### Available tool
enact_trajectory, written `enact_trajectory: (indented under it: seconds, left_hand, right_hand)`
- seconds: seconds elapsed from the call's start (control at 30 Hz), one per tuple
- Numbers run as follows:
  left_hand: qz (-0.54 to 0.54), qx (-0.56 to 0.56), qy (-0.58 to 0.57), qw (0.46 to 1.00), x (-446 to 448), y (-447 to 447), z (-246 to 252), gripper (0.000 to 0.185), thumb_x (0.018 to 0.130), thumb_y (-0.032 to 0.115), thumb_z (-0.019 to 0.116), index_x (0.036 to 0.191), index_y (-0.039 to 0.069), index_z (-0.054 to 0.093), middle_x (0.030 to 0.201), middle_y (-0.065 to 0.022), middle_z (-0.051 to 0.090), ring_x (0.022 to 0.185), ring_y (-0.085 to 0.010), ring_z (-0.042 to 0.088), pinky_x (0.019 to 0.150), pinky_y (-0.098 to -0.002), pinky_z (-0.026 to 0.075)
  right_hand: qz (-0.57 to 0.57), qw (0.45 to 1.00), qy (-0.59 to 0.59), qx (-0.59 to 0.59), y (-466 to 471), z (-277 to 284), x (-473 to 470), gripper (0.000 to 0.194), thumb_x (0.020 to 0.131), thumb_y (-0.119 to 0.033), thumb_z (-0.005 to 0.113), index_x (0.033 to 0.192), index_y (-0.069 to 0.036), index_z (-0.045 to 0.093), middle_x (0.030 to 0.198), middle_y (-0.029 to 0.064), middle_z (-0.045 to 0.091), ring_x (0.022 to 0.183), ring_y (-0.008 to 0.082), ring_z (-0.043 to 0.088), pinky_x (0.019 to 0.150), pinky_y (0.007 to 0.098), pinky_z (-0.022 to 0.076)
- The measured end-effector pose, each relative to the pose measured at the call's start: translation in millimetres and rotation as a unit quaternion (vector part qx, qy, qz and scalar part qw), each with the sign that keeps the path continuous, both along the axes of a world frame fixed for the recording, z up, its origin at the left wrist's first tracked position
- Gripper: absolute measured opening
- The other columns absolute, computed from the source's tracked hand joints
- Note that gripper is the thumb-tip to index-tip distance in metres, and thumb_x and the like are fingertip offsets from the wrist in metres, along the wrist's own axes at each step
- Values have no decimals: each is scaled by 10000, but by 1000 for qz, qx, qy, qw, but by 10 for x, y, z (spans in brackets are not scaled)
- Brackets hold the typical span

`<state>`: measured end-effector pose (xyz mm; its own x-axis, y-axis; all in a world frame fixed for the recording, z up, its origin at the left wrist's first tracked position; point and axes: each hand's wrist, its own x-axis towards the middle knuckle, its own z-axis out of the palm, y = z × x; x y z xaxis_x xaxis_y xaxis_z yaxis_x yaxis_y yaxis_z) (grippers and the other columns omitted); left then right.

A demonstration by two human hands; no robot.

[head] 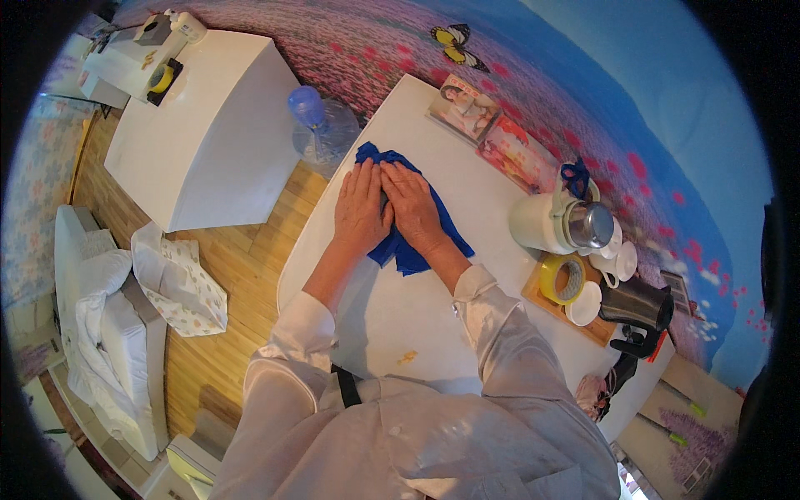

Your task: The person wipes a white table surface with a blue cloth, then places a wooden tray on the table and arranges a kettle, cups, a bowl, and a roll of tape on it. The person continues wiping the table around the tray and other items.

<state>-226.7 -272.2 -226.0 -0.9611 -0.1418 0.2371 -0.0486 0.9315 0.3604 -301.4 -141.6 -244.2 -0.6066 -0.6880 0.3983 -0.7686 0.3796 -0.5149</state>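
A blue cloth [451,234] is spread, rumpled, on the white table [406,312] in front of me. My left hand [361,209] presses down flat on its left part, fingers stretched away from me. Beside it my right hand [412,206] holds down the middle of the cloth in the same way. The two hands nearly touch, and a small dark grey patch shows between them. Bunched fabric sticks out past my left fingertips, while loose corners lie nearer to me. A small gold-coloured mark [407,357] is on the tabletop close to my body.
Along the wall stand magazines [462,109], a pale thermos jug [537,222], and a wooden tray [537,287] with yellow tape [562,279] and white cups [584,304]. A black kettle [634,303] is beside them. Left are a water bottle [328,140], another white table [206,106] and a paper bag [187,287].
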Motion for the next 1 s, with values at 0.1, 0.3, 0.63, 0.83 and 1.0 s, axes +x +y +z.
enact_trajectory:
  seconds: [0.1, 0.3, 0.63, 0.83, 1.0]
  left_hand:
    - [7, -6, 15, 1000, 6, -28, 0, 696, 847, 230, 668, 1433, -71, 443, 1485, -273, 436, 1387, -432, 408, 1185, -507, 285]
    - [39, 25, -12, 999, 183, 29, 70, 705, 814, 181, 715, 1412, -89, 455, 1461, -278, 452, 1362, -430, 421, 1184, -483, 303]
    - [83, -30, -5, 996, 612, 84, 45, 733, 816, 248, 717, 1395, -116, 455, 1434, -306, 463, 1324, -453, 435, 1164, -510, 306]
    - [98, -15, -46, 994, 964, 283, 121, 773, 828, 301, 711, 1408, -127, 431, 1440, -313, 446, 1316, -469, 428, 1164, -525, 295]
    - [125, -24, -74, 989, 1255, 549, 145, 751, 850, 312, 687, 1438, -80, 432, 1447, -334, 422, 1340, -485, 398, 1165, -530, 284]
  right_hand:
    - [16, 1000, 17, 10, -30, 16, -54, 498, 876, -68, 578, 1368, 0, 564, 1461, 123, 530, 1362, 309, 474, 1138, 467, 343]
    - [-27, 999, 12, 31, -86, 49, 285, 500, 900, -87, 549, 1398, -50, 560, 1470, 78, 526, 1370, 301, 470, 1133, 468, 343]
    - [77, 996, 13, 50, -94, 68, 446, 524, 900, -96, 560, 1423, -78, 528, 1503, 96, 486, 1392, 311, 437, 1146, 465, 323]
    - [-9, 999, -12, 38, 229, 38, 907, 548, 873, -80, 606, 1415, -77, 526, 1508, 134, 469, 1409, 353, 412, 1144, 491, 316]
    - [33, 998, -13, 45, 319, 93, 1030, 499, 900, -94, 567, 1399, -83, 549, 1499, 128, 486, 1422, 351, 405, 1145, 487, 323]
